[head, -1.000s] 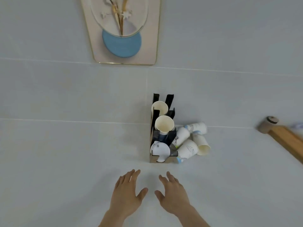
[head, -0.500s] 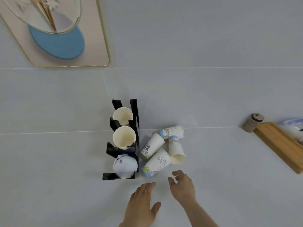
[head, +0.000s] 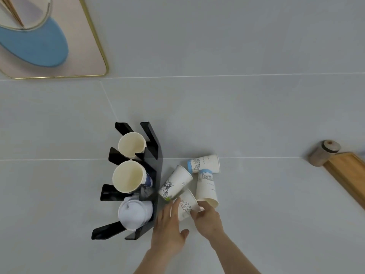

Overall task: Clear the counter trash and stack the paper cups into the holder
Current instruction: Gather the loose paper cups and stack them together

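A black cup holder [head: 156, 175] stands on the pale counter with two stacks of paper cups [head: 128, 176] and white lids [head: 134, 215] in its slots. Several printed paper cups lie on their sides just right of it. My right hand [head: 207, 219] closes its fingers around the rim of the nearest lying cup [head: 185, 204]. My left hand [head: 169, 228] is flat and spread, its fingertips touching that cup's left side. Another cup [head: 175, 182] leans against the holder, and two blue-printed cups [head: 206, 184] lie behind.
A wooden board [head: 347, 175] with a small round wooden jar [head: 324, 153] at its end lies at the right edge. A pink gold-rimmed tray [head: 87, 56] with a blue disc sits at the far left back.
The view has come closer and shifted right. Both hands have moved forward from the bare counter to the lying cups, and my right hand has taken hold of the nearest cup.
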